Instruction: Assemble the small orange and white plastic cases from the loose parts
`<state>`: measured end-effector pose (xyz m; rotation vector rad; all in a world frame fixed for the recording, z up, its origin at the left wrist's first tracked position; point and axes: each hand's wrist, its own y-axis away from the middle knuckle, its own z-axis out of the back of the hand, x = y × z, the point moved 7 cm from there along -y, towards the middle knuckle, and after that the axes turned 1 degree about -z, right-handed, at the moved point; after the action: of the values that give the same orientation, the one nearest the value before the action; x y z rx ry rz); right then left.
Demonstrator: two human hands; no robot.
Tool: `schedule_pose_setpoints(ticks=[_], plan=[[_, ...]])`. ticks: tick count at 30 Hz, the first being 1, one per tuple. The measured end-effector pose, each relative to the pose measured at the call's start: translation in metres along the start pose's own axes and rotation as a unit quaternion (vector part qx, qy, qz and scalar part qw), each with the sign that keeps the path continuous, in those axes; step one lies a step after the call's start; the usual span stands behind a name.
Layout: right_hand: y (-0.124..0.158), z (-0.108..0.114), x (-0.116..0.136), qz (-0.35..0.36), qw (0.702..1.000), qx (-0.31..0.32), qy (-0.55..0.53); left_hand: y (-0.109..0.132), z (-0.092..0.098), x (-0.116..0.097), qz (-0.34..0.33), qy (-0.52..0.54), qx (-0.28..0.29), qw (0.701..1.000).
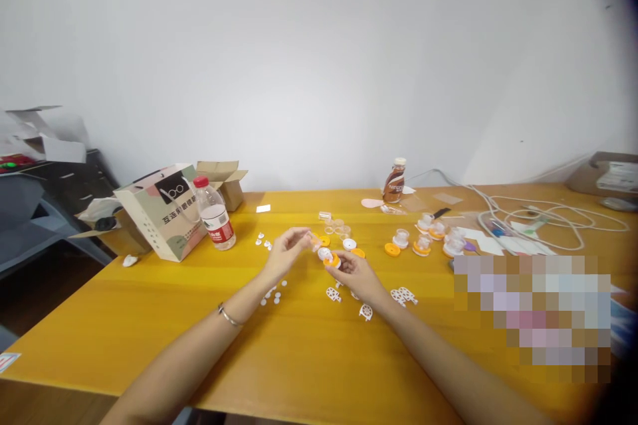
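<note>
Assembly seems in hand, with careful alignment called for: an orange-and-white piece (332, 261) is grasped by the right hand (357, 272); a clear part (315, 242), too small to judge well, is apparently pinched by the left hand (286, 252). Both hands are turned inward, close together over the table (304, 358).

The brown bottle (395, 184) reads "NESC"; the bag (167, 218) bears Chinese characters.

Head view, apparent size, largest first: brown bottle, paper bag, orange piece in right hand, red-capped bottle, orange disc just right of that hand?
1. paper bag
2. red-capped bottle
3. brown bottle
Last, unranked: orange piece in right hand and orange disc; they look alike, and fingers partly cover the piece.
</note>
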<state>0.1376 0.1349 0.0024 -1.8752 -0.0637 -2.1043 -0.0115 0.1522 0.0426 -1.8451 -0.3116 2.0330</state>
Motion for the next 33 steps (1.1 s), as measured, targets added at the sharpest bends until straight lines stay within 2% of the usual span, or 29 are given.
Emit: schedule_pose_setpoints(ticks=[3, 7, 12, 15, 17, 20, 23, 26, 30, 33], plan=[[0.003, -0.002, 0.006, 0.015, 0.999, 0.015, 0.039, 0.020, -0.012, -0.006, -0.006, -0.008, 0.032, 0.999], [0.008, -0.002, 0.016, 0.078, 0.987, 0.008, 0.143, 0.028, -0.025, -0.006, -0.002, -0.041, 0.064, 0.997], [0.017, -0.004, 0.029, 0.182, 0.948, -0.010, 0.262, 0.032, -0.020, -0.003, 0.011, -0.086, 0.035, 0.996], [0.022, -0.005, 0.036, 0.205, 0.936, 0.005, 0.286, 0.035, -0.018, -0.005, 0.006, -0.095, 0.035, 0.995], [0.021, -0.005, 0.038, 0.192, 0.940, 0.026, 0.282, 0.036, -0.019, -0.008, -0.006, -0.091, 0.052, 0.994], [0.018, -0.008, 0.034, 0.139, 0.961, 0.073, 0.227, 0.035, -0.021, -0.013, -0.022, -0.075, 0.091, 0.993], [0.017, -0.017, 0.025, 0.066, 0.982, 0.140, 0.110, 0.033, -0.022, -0.017, -0.018, -0.031, 0.120, 0.992], [0.018, -0.027, 0.013, -0.008, 0.983, 0.186, -0.008, 0.032, -0.023, -0.018, 0.015, 0.022, 0.151, 0.988], [0.018, -0.031, 0.001, -0.062, 0.976, 0.177, -0.109, 0.033, -0.029, -0.019, 0.062, 0.101, 0.204, 0.972], [0.015, -0.028, -0.001, -0.069, 0.977, 0.159, -0.123, 0.032, -0.028, -0.017, 0.086, 0.132, 0.197, 0.968]])
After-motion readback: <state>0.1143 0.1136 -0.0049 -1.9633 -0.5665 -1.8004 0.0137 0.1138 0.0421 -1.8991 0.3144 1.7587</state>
